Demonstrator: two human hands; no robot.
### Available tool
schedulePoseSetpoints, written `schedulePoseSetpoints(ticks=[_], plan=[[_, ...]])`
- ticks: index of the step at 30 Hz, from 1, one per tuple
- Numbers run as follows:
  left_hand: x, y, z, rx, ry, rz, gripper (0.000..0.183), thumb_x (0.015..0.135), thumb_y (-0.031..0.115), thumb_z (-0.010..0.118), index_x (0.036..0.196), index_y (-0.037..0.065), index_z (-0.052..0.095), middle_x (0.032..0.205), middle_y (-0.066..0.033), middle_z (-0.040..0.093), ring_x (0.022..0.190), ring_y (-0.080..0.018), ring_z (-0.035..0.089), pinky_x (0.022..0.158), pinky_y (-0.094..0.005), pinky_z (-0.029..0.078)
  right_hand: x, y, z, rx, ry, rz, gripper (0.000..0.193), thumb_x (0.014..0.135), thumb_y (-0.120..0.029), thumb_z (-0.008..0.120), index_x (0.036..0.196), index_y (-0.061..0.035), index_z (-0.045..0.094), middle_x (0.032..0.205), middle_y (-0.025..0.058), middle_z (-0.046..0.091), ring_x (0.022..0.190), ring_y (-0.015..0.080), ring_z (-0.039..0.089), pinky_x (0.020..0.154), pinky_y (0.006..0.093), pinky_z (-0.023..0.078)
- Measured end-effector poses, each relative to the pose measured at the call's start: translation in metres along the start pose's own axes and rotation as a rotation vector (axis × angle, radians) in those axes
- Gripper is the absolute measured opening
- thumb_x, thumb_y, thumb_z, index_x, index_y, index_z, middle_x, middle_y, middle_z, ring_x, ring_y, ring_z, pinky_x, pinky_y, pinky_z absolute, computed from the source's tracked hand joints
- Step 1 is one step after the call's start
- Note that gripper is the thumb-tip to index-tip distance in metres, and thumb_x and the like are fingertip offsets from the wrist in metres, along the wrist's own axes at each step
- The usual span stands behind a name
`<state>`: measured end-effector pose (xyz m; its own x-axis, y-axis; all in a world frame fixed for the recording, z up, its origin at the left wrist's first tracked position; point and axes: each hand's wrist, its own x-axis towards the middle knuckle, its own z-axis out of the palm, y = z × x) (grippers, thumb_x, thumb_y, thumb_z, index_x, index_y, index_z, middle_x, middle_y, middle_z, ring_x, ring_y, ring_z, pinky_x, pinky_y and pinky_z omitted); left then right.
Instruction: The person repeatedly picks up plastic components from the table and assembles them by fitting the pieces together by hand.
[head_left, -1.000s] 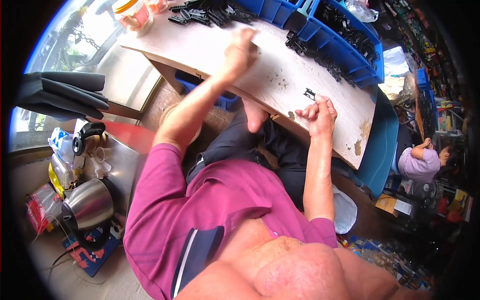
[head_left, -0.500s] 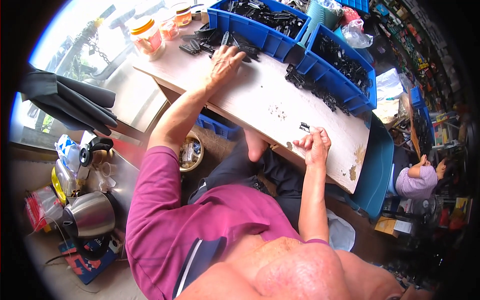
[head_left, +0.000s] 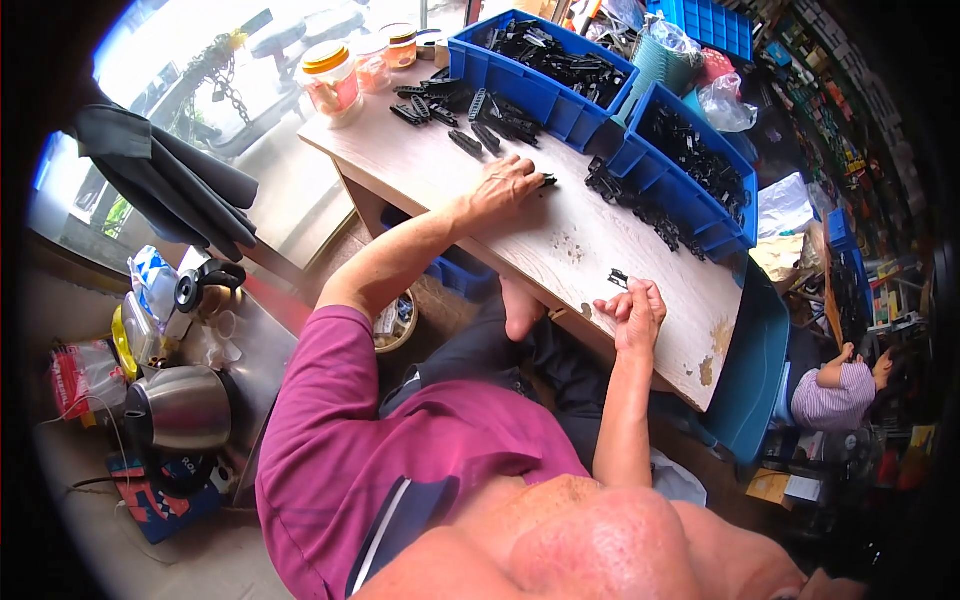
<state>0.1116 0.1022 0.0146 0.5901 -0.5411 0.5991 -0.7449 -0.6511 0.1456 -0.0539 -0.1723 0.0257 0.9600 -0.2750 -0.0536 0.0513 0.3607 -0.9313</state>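
My left hand (head_left: 503, 187) is over the white tabletop, its fingers closed on a long black plastic piece (head_left: 548, 181) whose end pokes out past the fingertips. Most of that piece is hidden under the hand. Close to the table's front edge, my right hand (head_left: 638, 308) pinches a small black plastic clip part (head_left: 619, 277) between thumb and forefinger. Beyond my left hand lies a loose pile of long black plastic pieces (head_left: 430, 103), a few of them apart from it. Smaller black parts (head_left: 640, 205) are heaped along the front of the right-hand bin.
Two blue bins, one with long black pieces (head_left: 537, 105) and one with small parts (head_left: 740, 225), line the table's far side. Lidded jars (head_left: 330, 85) stand at the far left corner. A steel kettle (head_left: 185, 408) is at left; another person (head_left: 832, 392) sits at right.
My left hand has come from the pile of long pieces toward the middle of the table, with a black piece in its fingers. My right hand stays near the front edge with its clip part.
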Motion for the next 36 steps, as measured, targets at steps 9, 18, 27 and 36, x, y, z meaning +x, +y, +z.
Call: schedulePoseSetpoints(ticks=[9, 18, 27, 36], plan=[[-0.002, 0.029, 0.008, 0.078, 0.006, -0.403, 0.023, 0.088, 0.027, 0.063, 0.103, 0.011, 0.066, 0.094, -0.0118, 0.064, 0.098, -0.0315, 0.057, 0.082, -0.045, 0.046, -0.002, 0.003, -0.004, 0.014, -0.018, -0.02, 0.014, 0.091, -0.011, 0.059, 0.079, -0.0083, 0.052, 0.048, 0.0011, 0.044, 0.044, 0.0144, 0.05, 0.054, 0.0419, 0.059], [-0.013, 0.063, 0.018, -0.088, 0.039, -0.409, 0.026, 0.074, 0.025, 0.072, 0.098, 0.018, 0.064, 0.098, -0.0055, 0.062, 0.101, -0.029, 0.055, 0.084, -0.0455, 0.044, -0.002, 0.004, -0.011, 0.003, -0.018, -0.032, 0.016, 0.091, -0.014, 0.06, 0.078, -0.0099, 0.051, 0.047, 0.0019, 0.042, 0.047, 0.017, 0.052, 0.059, 0.046, 0.058], [-0.015, 0.071, 0.013, -0.087, 0.102, -0.396, 0.018, 0.077, 0.023, 0.07, 0.092, 0.013, 0.066, 0.093, -0.0078, 0.065, 0.094, -0.0307, 0.06, 0.081, -0.0429, 0.047, -0.003, 0.003, -0.003, 0.039, 0.026, -0.04, 0.017, 0.09, -0.011, 0.059, 0.076, -0.0084, 0.05, 0.047, 0.0021, 0.043, 0.044, 0.0154, 0.05, 0.056, 0.0448, 0.059], [-0.013, 0.14, 0.012, -1.396, 0.151, -0.786, 0.025, 0.085, 0.015, 0.069, 0.108, 0.007, 0.066, 0.071, 0.0003, 0.06, 0.062, -0.0059, 0.056, 0.05, -0.0232, 0.046, -0.011, -0.001, 0.001, 0.049, 0.152, -0.021, 0.017, 0.089, -0.016, 0.058, 0.075, -0.0108, 0.049, 0.045, 0.0023, 0.04, 0.043, 0.0177, 0.049, 0.054, 0.049, 0.057]])
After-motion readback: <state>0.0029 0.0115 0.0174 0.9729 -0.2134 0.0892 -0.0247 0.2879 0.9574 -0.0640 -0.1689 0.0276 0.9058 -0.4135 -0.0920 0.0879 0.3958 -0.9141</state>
